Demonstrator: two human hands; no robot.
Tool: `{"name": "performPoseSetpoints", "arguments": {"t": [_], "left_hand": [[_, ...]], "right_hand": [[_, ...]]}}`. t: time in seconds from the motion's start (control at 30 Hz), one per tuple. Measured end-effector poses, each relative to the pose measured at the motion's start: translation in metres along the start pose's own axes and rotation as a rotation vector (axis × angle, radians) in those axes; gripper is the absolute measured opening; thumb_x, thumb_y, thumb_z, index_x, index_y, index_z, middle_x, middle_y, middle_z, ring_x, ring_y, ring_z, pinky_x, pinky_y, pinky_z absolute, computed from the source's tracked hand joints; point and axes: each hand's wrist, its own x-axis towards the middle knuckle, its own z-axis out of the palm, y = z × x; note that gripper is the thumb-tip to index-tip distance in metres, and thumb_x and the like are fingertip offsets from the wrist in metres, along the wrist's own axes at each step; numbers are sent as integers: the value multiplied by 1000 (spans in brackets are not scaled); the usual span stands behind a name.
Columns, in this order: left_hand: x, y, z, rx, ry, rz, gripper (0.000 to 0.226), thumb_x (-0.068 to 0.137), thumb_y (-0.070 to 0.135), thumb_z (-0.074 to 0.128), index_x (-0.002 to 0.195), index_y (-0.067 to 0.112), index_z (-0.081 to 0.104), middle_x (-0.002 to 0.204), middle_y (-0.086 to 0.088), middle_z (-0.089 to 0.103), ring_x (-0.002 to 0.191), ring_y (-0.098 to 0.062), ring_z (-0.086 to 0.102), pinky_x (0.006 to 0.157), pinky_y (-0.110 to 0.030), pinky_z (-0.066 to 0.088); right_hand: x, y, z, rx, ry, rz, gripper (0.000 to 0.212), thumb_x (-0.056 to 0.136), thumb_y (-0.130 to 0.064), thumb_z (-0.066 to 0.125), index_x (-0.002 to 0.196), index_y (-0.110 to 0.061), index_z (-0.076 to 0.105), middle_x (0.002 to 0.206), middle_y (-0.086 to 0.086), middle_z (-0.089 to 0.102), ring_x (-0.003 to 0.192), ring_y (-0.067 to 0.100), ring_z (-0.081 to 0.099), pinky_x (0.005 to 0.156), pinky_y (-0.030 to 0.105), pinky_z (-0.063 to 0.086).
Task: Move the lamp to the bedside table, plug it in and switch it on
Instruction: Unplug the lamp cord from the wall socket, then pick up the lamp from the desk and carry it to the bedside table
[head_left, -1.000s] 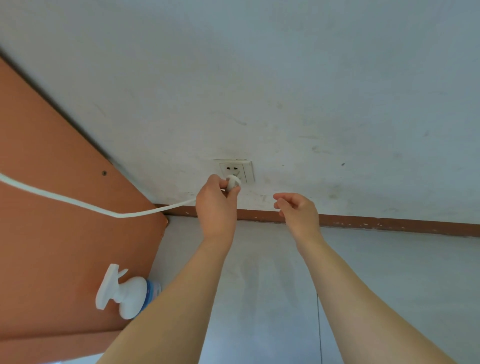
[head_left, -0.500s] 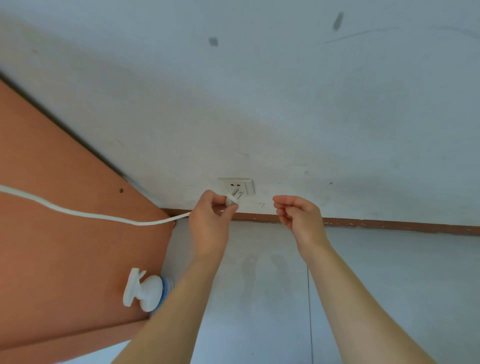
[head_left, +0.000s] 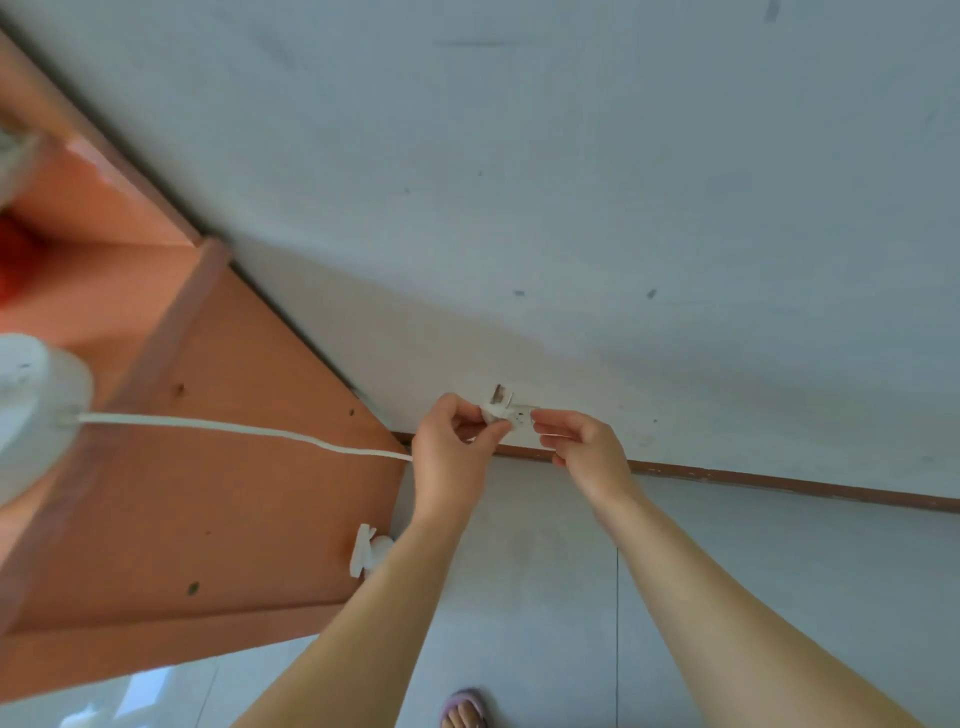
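My left hand (head_left: 451, 451) pinches the white plug (head_left: 497, 409), whose metal prongs point up in front of the wall socket (head_left: 523, 415); the socket is mostly hidden behind the plug and fingers. My right hand (head_left: 584, 448) hovers just right of the plug with fingers curled and holds nothing. The white cord (head_left: 234, 428) runs left from my left hand to the white lamp base (head_left: 31, 410) at the left edge, on the orange bedside table (head_left: 218, 519).
A white spray bottle (head_left: 369, 552) stands on the floor by the table's side panel. A brown skirting board (head_left: 779, 480) runs along the pale wall. My sandalled foot (head_left: 462, 712) shows at the bottom on the grey tiled floor.
The view has pulled back and the lamp base has come into sight. The plug, earlier at the socket face, now shows its prongs clear of it. My right hand moved closer to the plug.
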Motion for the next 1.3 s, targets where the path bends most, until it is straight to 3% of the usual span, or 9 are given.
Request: {"name": "performPoseSetpoints", "arguments": {"t": [0.13, 0.23, 0.33, 0.47, 0.6, 0.83, 1.0, 1.17, 1.3], "left_hand": [[-22, 53, -45, 2, -8, 11, 18, 73, 15, 78, 73, 14, 60, 72, -3, 71, 71, -14, 68, 69, -31, 54], [-39, 90, -78, -4, -7, 43, 19, 71, 15, 79, 70, 19, 60, 68, 5, 69, 63, -2, 64, 64, -24, 51], [-53, 120, -107, -24, -4, 69, 18, 71, 14, 79, 71, 19, 62, 69, 3, 71, 66, -6, 67, 67, -28, 56], [-71, 154, -143, -50, 40, 122, 19, 71, 14, 79, 68, 23, 62, 66, 7, 70, 65, -4, 67, 63, -18, 53], [-93, 178, -176, -55, 72, 144, 16, 72, 15, 78, 71, 18, 62, 67, 5, 69, 66, -6, 67, 63, -17, 53], [-121, 213, -211, -144, 114, 156, 14, 75, 11, 76, 71, 14, 63, 63, 8, 70, 57, 0, 63, 55, -8, 48], [-131, 223, -226, -294, 189, 65, 15, 80, 13, 72, 70, 19, 63, 58, 3, 68, 56, -7, 64, 56, -15, 51], [-127, 226, -248, -383, 238, -3, 13, 82, 16, 70, 83, 4, 64, 58, 2, 69, 55, -7, 64, 54, -18, 52], [-115, 232, -277, -355, 250, 24, 21, 83, 18, 70, 85, -2, 64, 58, 1, 71, 54, -6, 64, 54, -18, 53]], "right_hand": [[-39, -55, 2, -116, -54, -84, 49, 85, 9, 39, 121, -16, 61, 124, 3, 63, 115, 17, 57, 101, 30, 44], [-67, -99, 9, -220, -108, -160, 49, 82, 8, 44, 122, -16, 59, 126, 3, 62, 117, 17, 55, 98, 25, 41], [-92, -134, 17, -334, -158, -232, 39, 86, -2, 51, 121, -16, 59, 124, 4, 62, 115, 17, 55, 87, 15, 34], [-123, -170, 23, -385, -191, -314, 31, 91, -14, 51, 120, -15, 60, 120, 3, 65, 107, 17, 58, 80, 18, 36], [-156, -200, 23, -392, -169, -368, 23, 94, -24, 48, 106, -17, 66, 90, -5, 63, 83, 11, 55, 61, 15, 35], [-190, -248, 10, -387, -248, -428, 18, 89, -31, 55, 74, -24, 61, 65, -4, 53, 60, 12, 46, 57, 28, 33], [-199, -278, 9, -405, -387, -457, 21, 91, -28, 52, 83, -18, 68, 62, -3, 48, 58, 13, 42, 58, 31, 31], [-203, -299, 34, -360, -453, -398, 29, 80, -34, 59, 57, -22, 46, 51, -11, 35, 47, 4, 32, 53, 24, 27], [-204, -316, 64, -296, -385, -437, 33, 79, -26, 59, 56, -23, 36, 51, -11, 32, 44, 3, 30, 52, 24, 26]]}}
